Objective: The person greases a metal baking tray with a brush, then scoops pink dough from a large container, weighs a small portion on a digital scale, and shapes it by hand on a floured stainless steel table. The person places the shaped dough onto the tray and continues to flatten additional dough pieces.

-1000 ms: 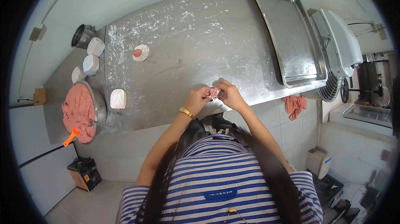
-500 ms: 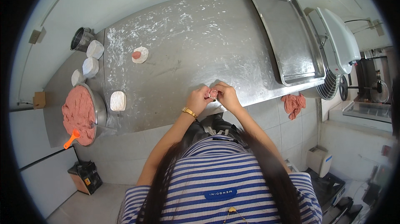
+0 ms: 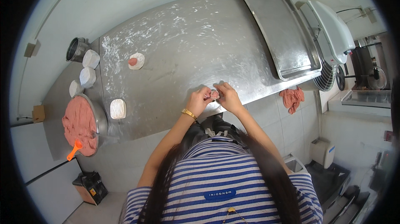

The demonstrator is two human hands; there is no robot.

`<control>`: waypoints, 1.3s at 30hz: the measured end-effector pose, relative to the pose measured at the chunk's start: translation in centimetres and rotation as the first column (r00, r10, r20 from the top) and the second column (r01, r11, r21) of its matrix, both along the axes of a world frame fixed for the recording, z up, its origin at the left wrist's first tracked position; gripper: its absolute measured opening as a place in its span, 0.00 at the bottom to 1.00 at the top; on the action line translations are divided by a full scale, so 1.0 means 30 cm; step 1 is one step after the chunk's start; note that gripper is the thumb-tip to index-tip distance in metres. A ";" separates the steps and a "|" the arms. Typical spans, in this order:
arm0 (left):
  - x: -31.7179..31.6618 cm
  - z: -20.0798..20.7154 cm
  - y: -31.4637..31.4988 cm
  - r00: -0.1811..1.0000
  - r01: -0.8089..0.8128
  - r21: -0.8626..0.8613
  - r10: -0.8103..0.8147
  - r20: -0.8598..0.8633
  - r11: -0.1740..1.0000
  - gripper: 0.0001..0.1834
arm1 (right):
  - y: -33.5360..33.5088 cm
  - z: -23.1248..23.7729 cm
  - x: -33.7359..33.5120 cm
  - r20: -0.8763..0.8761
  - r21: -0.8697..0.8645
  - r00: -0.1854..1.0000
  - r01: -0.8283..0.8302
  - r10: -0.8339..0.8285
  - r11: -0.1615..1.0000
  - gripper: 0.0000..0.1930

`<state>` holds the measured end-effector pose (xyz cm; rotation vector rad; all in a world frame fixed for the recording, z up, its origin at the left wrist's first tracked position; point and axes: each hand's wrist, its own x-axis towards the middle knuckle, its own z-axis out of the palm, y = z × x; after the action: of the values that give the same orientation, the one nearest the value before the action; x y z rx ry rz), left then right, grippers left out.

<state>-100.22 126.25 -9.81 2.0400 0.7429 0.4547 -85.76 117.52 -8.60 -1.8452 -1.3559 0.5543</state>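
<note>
At the near edge of the steel table, my left hand [image 3: 200, 100] pinches a small dumpling [image 3: 214, 94], its pink filling showing at the top of a thin pale wrapper. The fingers of my right hand [image 3: 229, 99] close on the dumpling's other side. Farther left lies a round wrapper [image 3: 138, 62] with a dab of pink filling [image 3: 132, 61] on it. A pale stack of wrappers [image 3: 118, 109] sits nearer to me. At the far left, a metal bowl [image 3: 101, 120] holds a mass of pink minced meat [image 3: 78, 117], with an orange scoop [image 3: 76, 149] resting in it.
Three more wrapper stacks stand near a metal pot [image 3: 76, 49] behind the bowl. White flour streaks the steel table [image 3: 175, 57]. On the right lies a large metal tray [image 3: 283, 32], beside a white machine with a wire guard [image 3: 329, 28]. A reddish cloth [image 3: 292, 99] hangs near the table's edge.
My view has turned slightly, so the surroundings shift in the picture. My hands stay at the same spot around the dumpling, with the right fingers slightly moved.
</note>
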 end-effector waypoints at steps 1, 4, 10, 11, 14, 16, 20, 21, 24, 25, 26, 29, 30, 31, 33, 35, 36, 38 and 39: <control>0.007 0.001 0.001 1.000 0.005 0.029 -0.004 -0.031 1.000 0.14 | -0.004 -0.025 -0.007 -0.005 -0.040 1.000 0.003 -0.003 0.999 0.16; 0.015 0.000 0.012 0.998 0.018 0.094 -0.012 -0.066 0.995 0.14 | 0.000 -0.056 -0.013 -0.054 -0.023 0.998 0.027 -0.028 0.999 0.17; -0.012 -0.014 0.018 0.999 -0.003 -0.033 0.005 0.048 0.999 0.15 | -0.009 -0.033 -0.047 0.041 0.062 0.997 0.061 -0.063 0.996 0.19; -0.007 -0.014 0.019 0.999 -0.014 -0.009 0.014 0.029 1.000 0.15 | -0.013 -0.055 -0.045 0.006 0.018 0.999 0.054 -0.054 0.998 0.20; -0.003 -0.014 0.032 0.996 0.084 0.010 -0.084 -0.022 0.996 0.15 | -0.004 -0.078 -0.048 0.070 0.012 0.997 0.026 -0.026 1.000 0.26; -0.021 0.004 0.030 0.995 0.097 -0.120 -0.094 0.032 0.988 0.15 | -0.012 -0.029 -0.069 0.051 -0.040 0.999 -0.007 0.009 0.999 0.27; 0.002 0.048 -0.013 0.993 0.114 -0.102 -0.117 -0.020 0.988 0.13 | -0.050 -0.076 -0.049 0.146 0.008 0.989 -0.007 0.005 1.000 0.18; -0.028 -0.117 -0.011 0.993 0.081 -0.169 -0.065 0.098 0.982 0.12 | -0.043 -0.084 -0.040 0.166 0.091 0.986 -0.049 0.034 0.995 0.13; 0.021 -0.068 -0.061 0.983 0.181 -0.184 -0.181 0.017 0.966 0.16 | -0.114 -0.078 0.035 0.076 0.164 0.994 0.067 -0.080 0.984 0.11; 0.071 0.043 -0.126 0.979 -0.066 -0.878 0.203 0.036 0.474 0.19 | -0.134 -0.082 0.061 0.054 0.205 0.994 0.081 -0.094 0.975 0.11; 0.100 0.081 -0.150 0.981 0.020 -0.947 0.177 0.080 0.319 0.20 | -0.159 -0.045 0.085 -0.002 0.219 0.997 0.077 -0.078 0.973 0.10; 0.264 0.049 -0.266 0.987 0.130 -0.984 0.077 0.140 0.123 0.23 | -0.310 0.059 0.214 -0.091 0.211 0.987 0.150 -0.134 0.966 0.10; 0.358 0.041 -0.328 0.973 0.226 -0.972 0.025 0.228 0.064 0.22 | -0.386 0.063 0.282 -0.071 0.257 0.981 0.191 -0.178 0.947 0.08; 0.453 0.040 -0.397 0.951 0.308 -0.951 -0.006 0.308 -0.004 0.20 | -0.458 0.058 0.360 0.003 0.227 0.983 0.177 -0.183 0.958 0.06; 0.656 0.030 -0.566 0.926 0.364 -0.930 -0.088 0.367 -0.045 0.18 | -0.645 0.028 0.508 0.104 0.269 0.946 0.271 -0.307 0.924 0.06; 0.828 0.027 -0.715 0.916 0.324 -0.905 -0.147 0.373 -0.277 0.14 | -0.854 0.037 0.648 0.112 0.245 0.918 0.346 -0.381 0.906 0.09; 0.915 0.015 -0.776 0.910 0.324 -0.906 -0.172 0.377 -0.273 0.14 | -0.932 0.026 0.716 0.105 0.231 0.904 0.382 -0.414 0.895 0.10; 1.074 0.135 -0.998 0.947 0.241 -0.958 -0.177 0.266 -0.152 0.13 | -1.108 -0.016 0.857 0.083 0.187 0.869 0.466 -0.487 0.864 0.14; 1.149 0.104 -1.041 0.921 0.254 -0.939 -0.238 0.308 -0.229 0.14 | -1.183 -0.010 0.906 0.070 0.200 0.844 0.510 -0.531 0.837 0.16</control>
<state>-65.76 95.01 -6.68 0.4732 0.3256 -0.4034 -58.57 82.02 -8.91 -2.0143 -0.8733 0.0314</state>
